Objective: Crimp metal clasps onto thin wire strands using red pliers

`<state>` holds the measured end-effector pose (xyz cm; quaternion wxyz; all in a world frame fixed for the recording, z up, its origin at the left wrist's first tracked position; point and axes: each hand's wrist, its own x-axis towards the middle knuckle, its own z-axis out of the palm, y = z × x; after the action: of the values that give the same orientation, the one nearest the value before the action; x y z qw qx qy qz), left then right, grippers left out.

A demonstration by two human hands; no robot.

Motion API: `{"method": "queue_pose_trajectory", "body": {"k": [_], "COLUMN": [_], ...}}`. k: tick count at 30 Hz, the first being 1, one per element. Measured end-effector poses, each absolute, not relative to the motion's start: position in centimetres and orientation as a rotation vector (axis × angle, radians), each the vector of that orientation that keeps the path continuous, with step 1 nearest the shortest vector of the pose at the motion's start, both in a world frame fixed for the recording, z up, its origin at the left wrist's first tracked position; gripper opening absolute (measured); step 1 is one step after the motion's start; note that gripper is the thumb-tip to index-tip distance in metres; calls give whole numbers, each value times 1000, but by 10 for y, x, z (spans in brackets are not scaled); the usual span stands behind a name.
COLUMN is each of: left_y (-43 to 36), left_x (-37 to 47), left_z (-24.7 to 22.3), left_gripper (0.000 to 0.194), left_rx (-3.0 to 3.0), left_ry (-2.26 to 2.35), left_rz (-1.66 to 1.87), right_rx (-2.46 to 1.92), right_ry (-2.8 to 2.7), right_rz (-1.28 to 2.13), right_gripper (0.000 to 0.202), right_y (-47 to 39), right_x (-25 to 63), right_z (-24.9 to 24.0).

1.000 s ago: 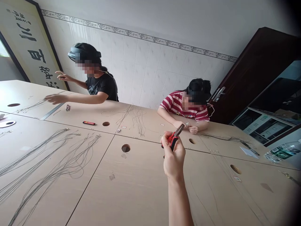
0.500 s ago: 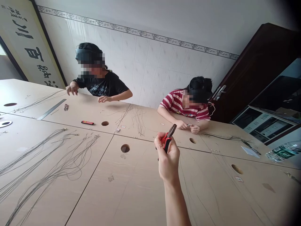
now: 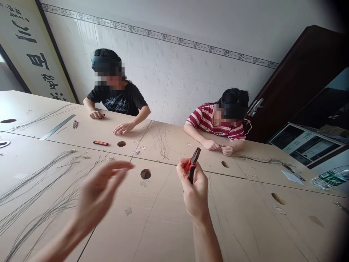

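My right hand [image 3: 195, 189] is closed around red-and-black-handled pliers [image 3: 194, 165], holding them up over the middle of the table with the jaws pointing away from me. To the left, my left hand [image 3: 99, 191] is raised above the table, slightly blurred, its fingers stretched out and nothing visible in them. A single thin wire [image 3: 154, 205] lies on the tabletop between my hands. Bundles of thin dark wires [image 3: 43, 185] with small metal ends are spread on the left, partly behind my left hand.
Across the table [image 3: 160, 233] sit two co-workers, one in a black shirt [image 3: 120, 98], one in a striped shirt [image 3: 207, 118]. A steel ruler [image 3: 58, 127], a red-and-black box cutter [image 3: 100, 143], round cable holes [image 3: 145, 174] and a water bottle [image 3: 331, 177] are around.
My left hand has come into view from the lower left. A thin wire now shows between my hands. The black-shirted co-worker's hands have lowered to the table; my right hand barely moved.
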<state>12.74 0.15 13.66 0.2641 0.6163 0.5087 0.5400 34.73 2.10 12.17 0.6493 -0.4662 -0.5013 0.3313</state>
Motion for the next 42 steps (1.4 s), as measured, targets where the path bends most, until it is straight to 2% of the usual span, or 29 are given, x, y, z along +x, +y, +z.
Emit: {"method": "queue_pose_trajectory", "body": {"k": [2,6,15,25,42], "left_y": [22,36,41,47,44], "left_x": [161,214,231,224,216], "left_z": [138,135,126,116,118], "left_gripper": [26,30,18,17,25], "left_rx": [1587,1337,1130,1349,1524], "left_ry": [1206,893,703,775,869], "left_rz": [1297,1248,1309,1371,1229], "right_rx": [-1069,-1052,-1026,-1001,-1019], "right_ry": [-1133,-1124,-1120,-1174,-1331], "right_rz": [758,768,776,850,821], "right_gripper": [17,17,14,15,10], "right_y": [21,21,23,22,20], "right_x": [347,347,348,350,354], "right_z": [122,123,121,125,126]}}
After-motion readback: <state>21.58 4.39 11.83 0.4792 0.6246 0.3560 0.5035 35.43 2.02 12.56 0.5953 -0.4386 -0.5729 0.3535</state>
